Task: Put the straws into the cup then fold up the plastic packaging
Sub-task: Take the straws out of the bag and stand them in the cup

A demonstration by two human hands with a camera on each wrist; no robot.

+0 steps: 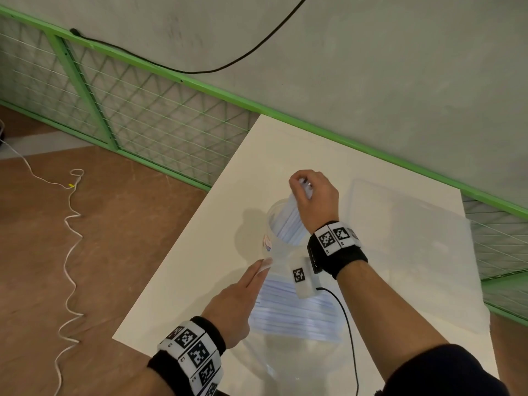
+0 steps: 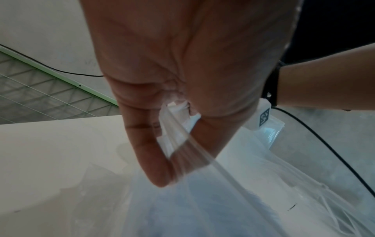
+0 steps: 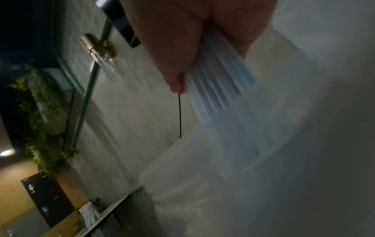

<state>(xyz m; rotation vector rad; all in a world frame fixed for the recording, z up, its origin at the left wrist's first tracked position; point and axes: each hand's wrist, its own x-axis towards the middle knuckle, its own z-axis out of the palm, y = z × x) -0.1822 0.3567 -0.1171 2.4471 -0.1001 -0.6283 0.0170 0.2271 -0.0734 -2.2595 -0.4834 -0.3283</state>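
A clear plastic cup (image 1: 273, 251) stands on the white table (image 1: 200, 267). Above it my right hand (image 1: 305, 185) grips a bundle of white-and-blue straws (image 1: 290, 221) whose lower ends are inside the cup; the right wrist view shows the straws (image 3: 221, 89) blurred under the right hand (image 3: 211, 70). My left hand (image 1: 264, 264) pinches the open edge of the clear plastic packaging (image 1: 300, 355) beside the cup. More straws (image 1: 294, 310) lie inside that packaging. The left wrist view shows the left hand (image 2: 174, 144) with thumb and finger pinching the packaging (image 2: 202, 208).
A second clear plastic sheet (image 1: 414, 238) lies flat on the table's right half. A black cable (image 1: 350, 338) runs from my right wristband across the packaging. A green mesh fence (image 1: 160, 121) lines the table's far side. White cord (image 1: 68, 252) snakes over the brown floor on the left.
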